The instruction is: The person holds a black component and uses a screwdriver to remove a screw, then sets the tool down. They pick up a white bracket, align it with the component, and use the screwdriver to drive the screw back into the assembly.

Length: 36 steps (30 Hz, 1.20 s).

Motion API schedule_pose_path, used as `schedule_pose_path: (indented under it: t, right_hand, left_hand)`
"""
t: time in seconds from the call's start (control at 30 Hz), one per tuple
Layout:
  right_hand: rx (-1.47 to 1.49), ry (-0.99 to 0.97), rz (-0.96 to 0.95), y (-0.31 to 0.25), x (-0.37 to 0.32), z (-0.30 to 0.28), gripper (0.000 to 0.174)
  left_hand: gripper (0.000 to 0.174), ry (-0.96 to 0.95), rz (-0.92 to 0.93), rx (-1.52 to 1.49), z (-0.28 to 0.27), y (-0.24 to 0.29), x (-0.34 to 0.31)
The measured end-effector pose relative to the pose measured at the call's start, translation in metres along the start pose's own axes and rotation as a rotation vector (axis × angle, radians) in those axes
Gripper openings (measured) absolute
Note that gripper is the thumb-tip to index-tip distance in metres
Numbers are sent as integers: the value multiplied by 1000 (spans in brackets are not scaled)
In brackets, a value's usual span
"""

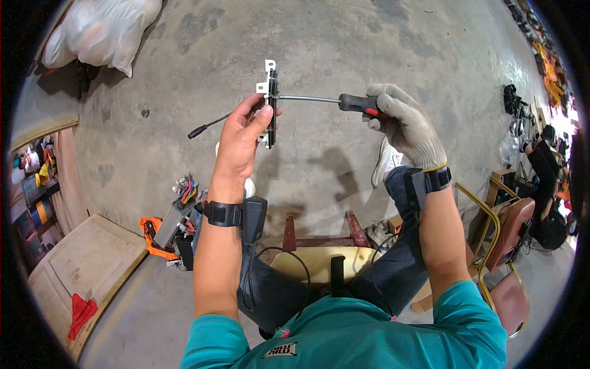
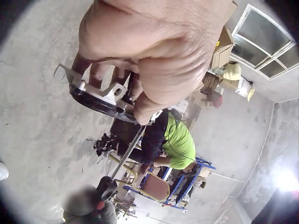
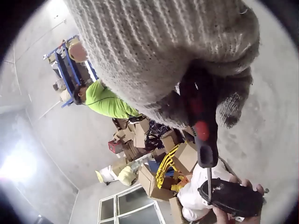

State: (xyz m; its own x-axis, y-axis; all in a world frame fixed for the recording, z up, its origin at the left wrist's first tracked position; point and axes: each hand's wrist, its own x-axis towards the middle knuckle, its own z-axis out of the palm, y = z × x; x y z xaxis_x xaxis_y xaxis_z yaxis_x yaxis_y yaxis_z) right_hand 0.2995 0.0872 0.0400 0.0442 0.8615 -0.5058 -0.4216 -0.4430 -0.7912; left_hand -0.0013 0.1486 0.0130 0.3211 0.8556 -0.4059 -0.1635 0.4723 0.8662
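My bare left hand point(image 1: 238, 142) grips a slim black part point(image 1: 274, 126) with pale mounting brackets, held upright between thumb and fingers. A short cable with a black plug point(image 1: 197, 131) sticks out to the left of this hand. In my right hand point(image 1: 404, 123), covered by a knitted grey glove, is a screwdriver point(image 1: 355, 103) with a black and red handle. Its shaft runs level to the left, with the tip right at the black part's face. The left wrist view shows the brackets point(image 2: 114, 92) beneath the fingers; the right wrist view shows the part's dark face point(image 3: 236, 198).
Below the hands stands a low stool point(image 1: 322, 261) between the knees. An orange toolbox point(image 1: 153, 237) with loose items lies at left, near a wooden board point(image 1: 86, 270). White bags point(image 1: 101, 34) sit far left, and chairs point(image 1: 513, 234) stand at right. Another person point(image 2: 180, 144) bends over behind.
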Motion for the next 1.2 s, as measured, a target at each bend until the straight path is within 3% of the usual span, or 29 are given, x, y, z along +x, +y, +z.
schedule_pose_path:
  t: [0.33, 0.53, 0.6, 0.8, 0.9, 1.0, 1.2]
  right_hand:
    - [-4, 16, 9, 0, 1, -4, 36]
    - [280, -151, 99, -1, 3, -8, 49]
    - [46, -111, 40, -2, -1, 7, 54]
    - [-189, -94, -68, 7, -5, 36, 31]
    - [-716, 55, -192, 14, -5, 47, 28]
    - [-685, 24, -358, 32, 5, 46, 31]
    - [-779, 47, -462, 31, 3, 51, 31]
  left_hand:
    - [41, 24, -22, 3, 2, 1, 0]
    - [46, 27, -108, 46, 9, -5, -2]
    - [48, 16, -171, 20, 21, -6, -7]
    - [52, -86, -256, 22, 43, -15, -12]
    - [53, -106, -229, 63, 47, -26, -10]
    - [54, -96, -207, 88, 54, -26, -14]
    - [52, -68, -190, 138, 58, -28, -14]
